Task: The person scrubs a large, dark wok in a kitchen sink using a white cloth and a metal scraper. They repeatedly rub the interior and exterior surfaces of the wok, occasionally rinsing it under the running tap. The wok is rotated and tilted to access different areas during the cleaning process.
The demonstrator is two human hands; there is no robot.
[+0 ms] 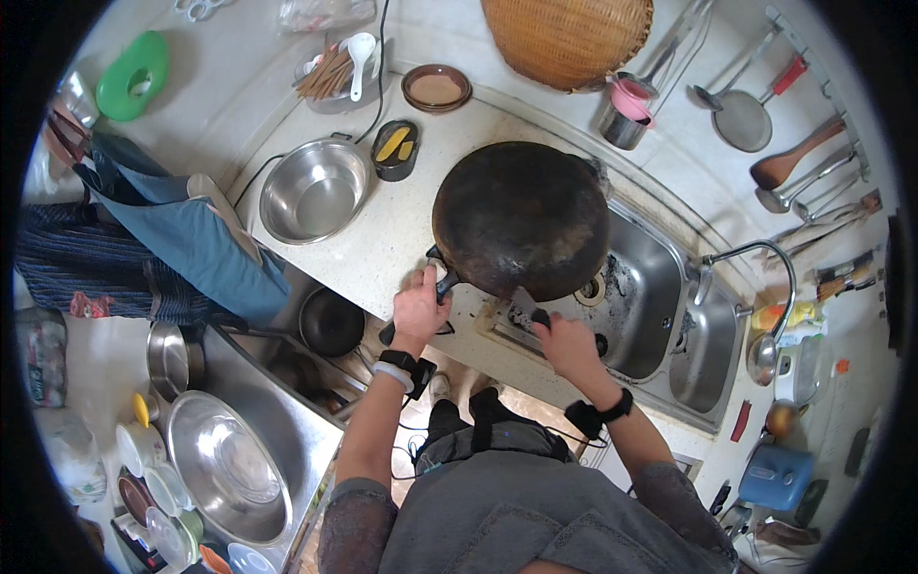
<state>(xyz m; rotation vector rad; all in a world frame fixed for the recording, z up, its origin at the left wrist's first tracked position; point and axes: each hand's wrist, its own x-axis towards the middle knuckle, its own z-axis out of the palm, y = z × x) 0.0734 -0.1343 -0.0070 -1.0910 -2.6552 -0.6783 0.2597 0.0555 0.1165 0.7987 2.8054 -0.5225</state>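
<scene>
A large blackened wok point(520, 219) is turned with its outer underside up, partly over the counter and partly over the steel double sink point(645, 308). My left hand point(419, 308) grips its dark handle at the lower left, with a small pale thing between hand and handle. In my right hand point(566, 344) is a scraper-like tool with a black handle and a metal blade point(523, 298); the blade meets or nearly meets the wok's lower rim. Black flakes point(620, 276) lie in the sink basin near the drain.
A steel bowl point(315, 191) and a black dish with yellow pieces point(396, 149) stand left on the counter. The curved faucet point(782, 265) rises at the right. Ladles and a wooden spatula point(796, 156) hang on the wall. A large steel basin point(229, 466) stands lower left.
</scene>
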